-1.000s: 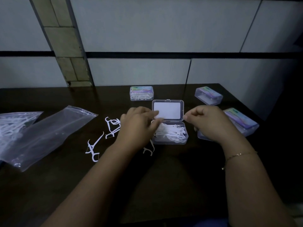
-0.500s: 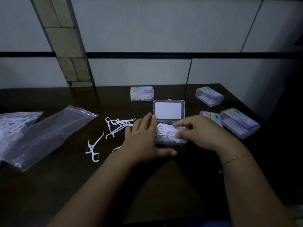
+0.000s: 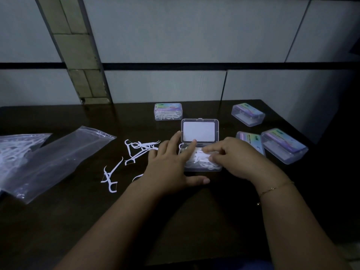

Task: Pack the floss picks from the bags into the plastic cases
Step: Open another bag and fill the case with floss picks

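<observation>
An open clear plastic case [image 3: 199, 131] stands mid-table with its lid raised; its tray holds a pile of white floss picks [image 3: 200, 159]. My left hand [image 3: 171, 166] lies spread against the case's left side, fingers on the picks and thumb along the front. My right hand [image 3: 235, 156] rests over the tray's right part, fingertips pressing on the picks. Loose floss picks [image 3: 139, 151] lie on the table left of the case, with another pair [image 3: 110, 177] nearer me. An empty clear bag [image 3: 54, 162] lies at the left.
A closed filled case [image 3: 168, 111] sits behind the open one. Three closed cases [image 3: 284, 146] [image 3: 247, 114] [image 3: 251, 142] lie to the right near the table's edge. A second bag with picks [image 3: 13, 151] is at the far left. The dark table [image 3: 175, 221] ends at a wall behind.
Both hands came down from the lid's height onto the tray. My left hand spread flat beside the case, and my right hand moved left onto the picks, uncovering a case at the right.
</observation>
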